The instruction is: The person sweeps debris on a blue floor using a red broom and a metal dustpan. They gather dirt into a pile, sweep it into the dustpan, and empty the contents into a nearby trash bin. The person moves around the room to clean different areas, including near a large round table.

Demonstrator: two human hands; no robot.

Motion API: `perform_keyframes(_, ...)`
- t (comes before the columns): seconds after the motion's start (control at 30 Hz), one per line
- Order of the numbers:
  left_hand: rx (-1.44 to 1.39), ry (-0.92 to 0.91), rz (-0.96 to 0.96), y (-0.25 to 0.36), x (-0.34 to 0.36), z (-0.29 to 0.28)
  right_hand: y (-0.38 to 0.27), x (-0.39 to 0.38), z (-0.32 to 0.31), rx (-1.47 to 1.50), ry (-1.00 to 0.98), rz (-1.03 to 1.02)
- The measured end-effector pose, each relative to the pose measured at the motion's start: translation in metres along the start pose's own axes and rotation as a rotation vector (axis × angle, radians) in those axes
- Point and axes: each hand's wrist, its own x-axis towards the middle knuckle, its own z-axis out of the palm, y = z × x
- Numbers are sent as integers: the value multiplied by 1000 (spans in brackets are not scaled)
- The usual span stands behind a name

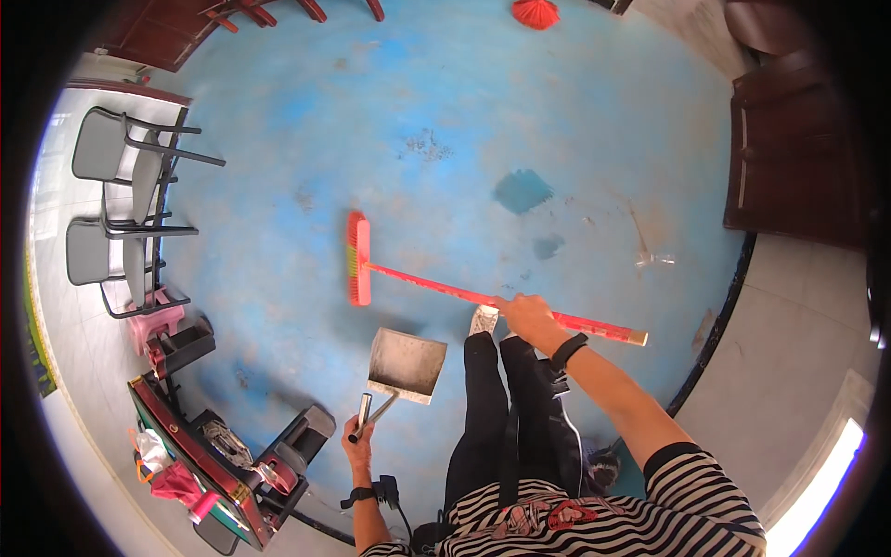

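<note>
My right hand [527,316] grips the red handle of a broom [359,258] at right of centre; its pink head with red and green bristles lies to the left, over the blue floor. My left hand [356,434] is closed on the metal handle of a dustpan [406,364], whose square pan is below the broom head, in front of my legs.
Stacked grey chairs [99,246], a pink stool [147,327] and a green-topped table [204,464] with items on it line the left side. A dark wooden piece [794,153] stands at right. A red bristled object [535,13] lies at the far end of the stained floor [445,111].
</note>
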Motion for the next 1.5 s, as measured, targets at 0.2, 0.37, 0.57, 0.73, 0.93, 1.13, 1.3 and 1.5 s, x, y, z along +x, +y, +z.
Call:
perform_keyframes(0.2, -131, 125, -111, -17, -5, 1, 99, -114, -23, -69, -101, 144)
perform_keyframes(0.37, -190, 129, -92, -16, 8, 11, 152, -250, -72, -248, -189, 426)
perform_keyframes(0.57, -220, 61, 17, -15, 38, 27, 122, -331, -125, -173, -162, 699)
perform_keyframes(0.73, -199, 85, 131, -39, 36, 47, 70, -338, -136, 77, -124, 728)
perform_keyframes(0.93, -199, 58, 82, -30, 30, 63, 42, -229, -114, -65, -132, 474)
perform_keyframes(1.13, -218, 139, 36, -51, 12, 71, -27, -56, -46, -56, -186, 117)
perform_keyframes(1.3, -204, 146, 18, -61, -7, 76, -136, 60, -6, -75, -199, -107)
perform_keyframes(1.5, -296, 123, -13, -61, -2, 73, -176, 119, 23, -5, -36, -234)
